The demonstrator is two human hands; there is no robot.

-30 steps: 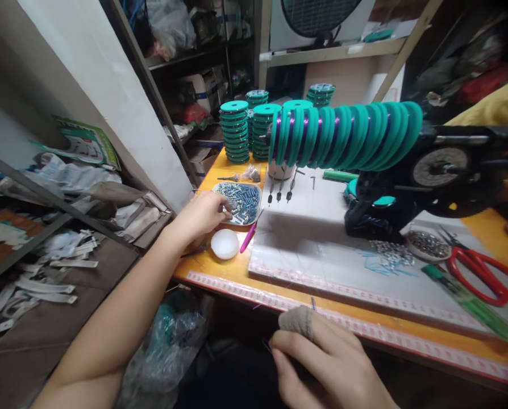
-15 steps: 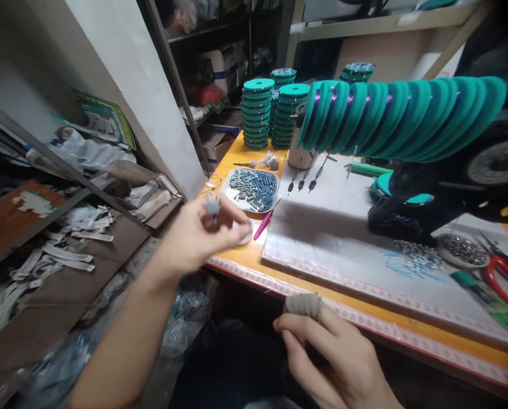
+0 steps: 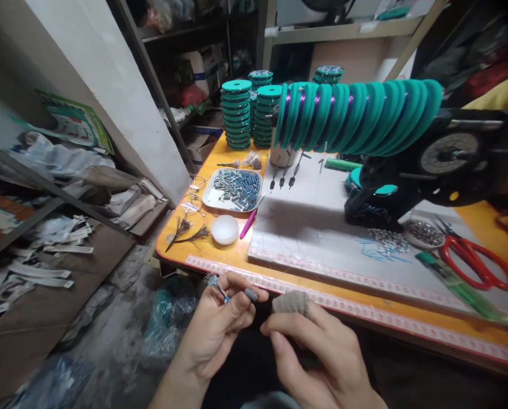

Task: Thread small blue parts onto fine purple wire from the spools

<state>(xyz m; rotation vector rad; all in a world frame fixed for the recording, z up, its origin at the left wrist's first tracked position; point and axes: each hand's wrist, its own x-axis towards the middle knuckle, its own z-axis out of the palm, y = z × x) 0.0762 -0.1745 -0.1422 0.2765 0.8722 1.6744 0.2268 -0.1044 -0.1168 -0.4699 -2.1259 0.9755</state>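
Below the table edge, my left hand (image 3: 220, 329) pinches a small dark grey cylinder (image 3: 250, 294) between thumb and fingertips. A little bundle with pale blue parts and fine wiry ends (image 3: 213, 282) is tucked between fingers of that hand. Close by on the right, my right hand (image 3: 326, 352) is closed, thumb against fingers; whatever is in the pinch cannot be made out. Grey-brown cloth (image 3: 291, 304) wraps one of its fingers. On the table beyond lie a round white dish (image 3: 224, 229) and a square tray (image 3: 208, 199) holding many small bluish-grey cylinders.
A purple-handled pointed tool (image 3: 249, 224) lies beside a grey board (image 3: 305, 227). Green spools (image 3: 356, 116) hang on a black machine (image 3: 377, 193), with more stacked behind (image 3: 236, 116). Red-handled scissors (image 3: 471, 264) rest at right. Dark wispy bundles (image 3: 188, 232) lie at the left corner.
My left hand has come back from the white dish, down and toward my right hand, with the grey cylinder now visible in it. My right hand keeps its closed pose; the view has shifted.
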